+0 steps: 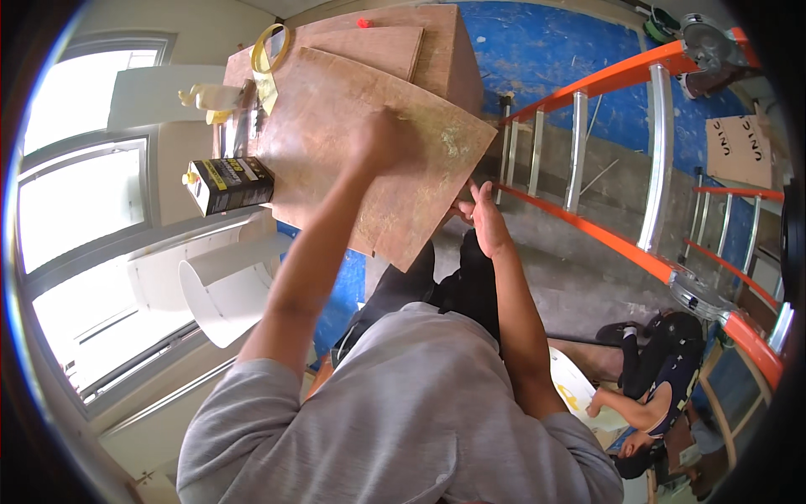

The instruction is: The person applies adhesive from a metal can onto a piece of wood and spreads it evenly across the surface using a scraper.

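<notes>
A square sheet of plywood (336, 109) with a worn, patchy face lies at an angle over a wooden workbench, its near corner jutting toward my body. My left hand (386, 144) is over the sheet's middle, apparently on its surface, smeared by motion; whether its fingers hold anything is hidden. Beside the sheet's right edge is my right hand (490, 223), its fingers stretched out and apart. Some of those fingers reach to the edge, and I cannot tell whether they touch it. Another flat wooden board (378, 49) lies beneath the sheet's far side.
A black-and-yellow rectangular can (231, 185) stands at the bench's left edge, with a yellow tape roll (271, 46) farther back. An orange ladder (621, 248) spans the right side. A curled white sheet (222, 290) is at left. Another person (651, 395) works at lower right.
</notes>
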Demonstrator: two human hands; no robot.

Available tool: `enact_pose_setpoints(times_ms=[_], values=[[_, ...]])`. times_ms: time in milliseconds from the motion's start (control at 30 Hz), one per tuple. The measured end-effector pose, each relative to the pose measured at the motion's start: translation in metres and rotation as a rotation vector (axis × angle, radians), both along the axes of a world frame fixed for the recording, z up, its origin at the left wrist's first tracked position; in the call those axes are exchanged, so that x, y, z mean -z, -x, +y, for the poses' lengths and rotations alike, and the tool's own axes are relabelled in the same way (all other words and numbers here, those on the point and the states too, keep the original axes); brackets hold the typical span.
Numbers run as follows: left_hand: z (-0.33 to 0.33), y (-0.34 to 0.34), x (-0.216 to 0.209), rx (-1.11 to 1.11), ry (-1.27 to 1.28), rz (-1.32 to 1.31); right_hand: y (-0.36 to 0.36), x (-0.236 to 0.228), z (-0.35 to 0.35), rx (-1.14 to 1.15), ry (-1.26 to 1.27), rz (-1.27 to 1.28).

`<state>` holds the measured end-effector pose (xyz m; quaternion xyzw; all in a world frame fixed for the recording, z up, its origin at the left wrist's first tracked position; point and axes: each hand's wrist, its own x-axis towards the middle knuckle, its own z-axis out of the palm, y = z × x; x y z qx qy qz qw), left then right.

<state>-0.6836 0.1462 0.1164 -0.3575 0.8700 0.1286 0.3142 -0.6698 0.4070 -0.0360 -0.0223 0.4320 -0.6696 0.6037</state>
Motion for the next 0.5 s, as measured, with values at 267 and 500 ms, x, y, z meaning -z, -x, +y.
enact_pose_setpoints(times_ms=[267, 500], values=[[0.067, 0.014, 0.031, 0.022, -0.081, 0.503, -0.001, -0.001, 0.002, 0.015, 0.000, -0.026], [-0.034, -0.018, 0.035, 0.070, 0.090, 0.586, -0.002, 0.006, 0.000, -0.003, -0.022, -0.018]])
